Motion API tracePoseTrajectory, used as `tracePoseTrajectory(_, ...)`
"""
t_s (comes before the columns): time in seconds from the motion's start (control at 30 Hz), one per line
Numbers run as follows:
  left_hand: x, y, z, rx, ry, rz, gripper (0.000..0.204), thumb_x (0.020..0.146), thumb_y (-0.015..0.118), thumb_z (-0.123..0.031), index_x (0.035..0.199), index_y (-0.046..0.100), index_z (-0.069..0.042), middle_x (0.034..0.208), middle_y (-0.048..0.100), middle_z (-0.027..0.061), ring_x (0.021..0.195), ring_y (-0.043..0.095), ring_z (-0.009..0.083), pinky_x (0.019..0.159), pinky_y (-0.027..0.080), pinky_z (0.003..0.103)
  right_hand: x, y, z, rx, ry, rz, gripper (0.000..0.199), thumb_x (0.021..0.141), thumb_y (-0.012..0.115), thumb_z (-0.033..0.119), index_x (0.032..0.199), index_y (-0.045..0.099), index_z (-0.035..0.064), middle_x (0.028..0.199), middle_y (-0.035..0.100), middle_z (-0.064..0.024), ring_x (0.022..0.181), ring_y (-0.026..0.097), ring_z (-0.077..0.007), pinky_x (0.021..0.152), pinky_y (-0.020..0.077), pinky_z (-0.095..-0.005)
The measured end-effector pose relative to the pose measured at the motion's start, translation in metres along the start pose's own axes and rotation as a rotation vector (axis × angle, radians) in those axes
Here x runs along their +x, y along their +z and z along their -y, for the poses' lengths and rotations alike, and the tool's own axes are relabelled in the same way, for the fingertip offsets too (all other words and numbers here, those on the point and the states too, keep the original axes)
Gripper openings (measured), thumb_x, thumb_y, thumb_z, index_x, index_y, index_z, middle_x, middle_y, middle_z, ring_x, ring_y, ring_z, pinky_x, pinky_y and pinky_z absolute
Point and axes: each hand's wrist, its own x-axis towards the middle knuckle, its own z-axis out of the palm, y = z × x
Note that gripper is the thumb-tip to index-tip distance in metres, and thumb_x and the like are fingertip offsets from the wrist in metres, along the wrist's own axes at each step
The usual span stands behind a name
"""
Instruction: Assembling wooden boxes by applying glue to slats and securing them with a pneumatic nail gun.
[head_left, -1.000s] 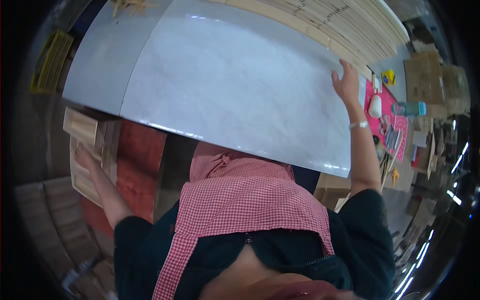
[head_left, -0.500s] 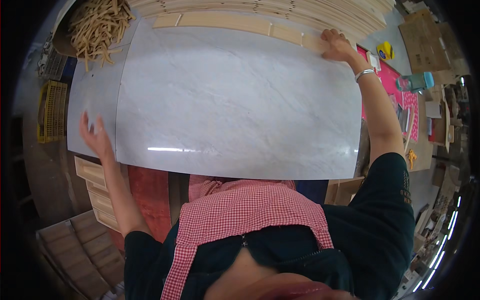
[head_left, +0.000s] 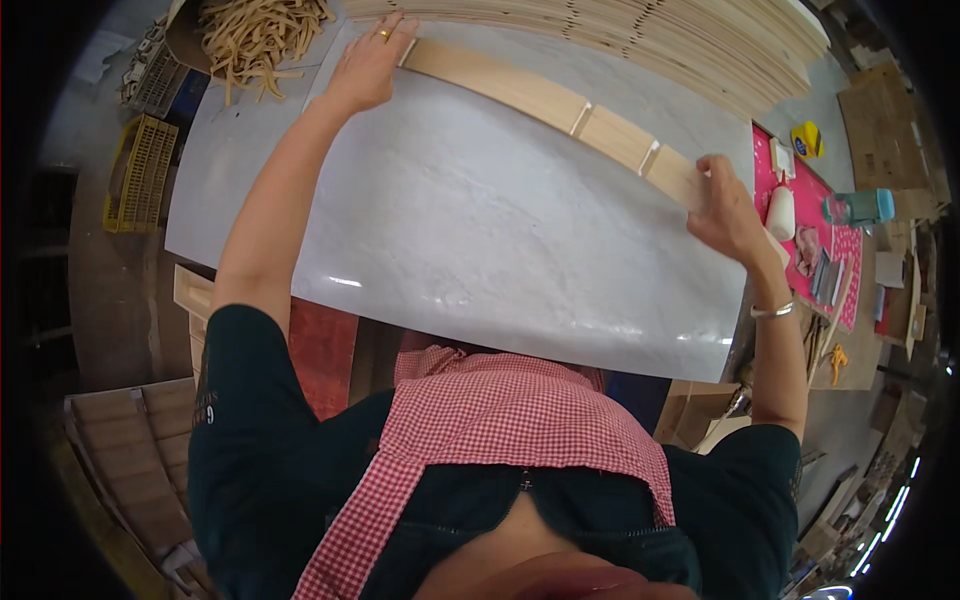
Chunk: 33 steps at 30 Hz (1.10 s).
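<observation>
And here's the left grip (head_left: 368,68) at the strip's (head_left: 500,83) far end, whether clasped I can't tell, the strip slanting from near the worktop's (head_left: 480,220) far edge toward its right edge, where the nearer right grip (head_left: 732,215) clasps it.

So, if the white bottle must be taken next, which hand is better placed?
Probably the right hand: it is nearer the white bottle, though it holds one end of the wooden strip. The left hand is at the other end.
</observation>
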Motion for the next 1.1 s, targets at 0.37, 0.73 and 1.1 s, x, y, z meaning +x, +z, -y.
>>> tracePoseTrajectory(0.37,-0.072,-0.072,0.012,0.005,0.02,0.485,0.033,0.086,0.057,-0.003,0.116,0.066,-0.011,0.117,0.068,0.0109,0.107,0.062,0.0359,0.089,0.051,0.045,-0.082,0.004,0.01,-0.089,-0.101,-0.193,0.039,0.075,0.068,0.005,0.112,0.053,0.0044,0.093,0.066,-0.0159,0.082,0.064,-0.035,0.073,0.0499,-0.0431)
tracePoseTrajectory(0.73,-0.17,-0.1,-0.049,-0.112,-0.148,0.313,0.011,0.087,0.057,-0.01,0.091,0.065,-0.003,0.096,0.065,0.0139,0.09,0.062,0.0366,0.08,0.051,0.045,-0.017,0.062,-0.021,-0.32,0.138,-0.126,0.022,0.095,0.057,0.019,0.112,0.062,0.0057,0.091,0.072,-0.0178,0.081,0.067,-0.0429,0.072,0.0523,-0.0484)
tracePoseTrajectory(1.1,-0.186,-0.086,-0.028,-0.155,-0.022,0.379,0.024,0.084,0.057,-0.005,0.108,0.06,-0.004,0.107,0.064,0.0158,0.095,0.061,0.038,0.085,0.05,0.044,-0.113,-0.01,0.008,-0.28,-0.41,0.274,0.039,0.085,0.063,0.0,0.122,0.064,0.0096,0.111,0.067,-0.0119,0.097,0.065,-0.0308,0.084,0.0517,-0.0392)
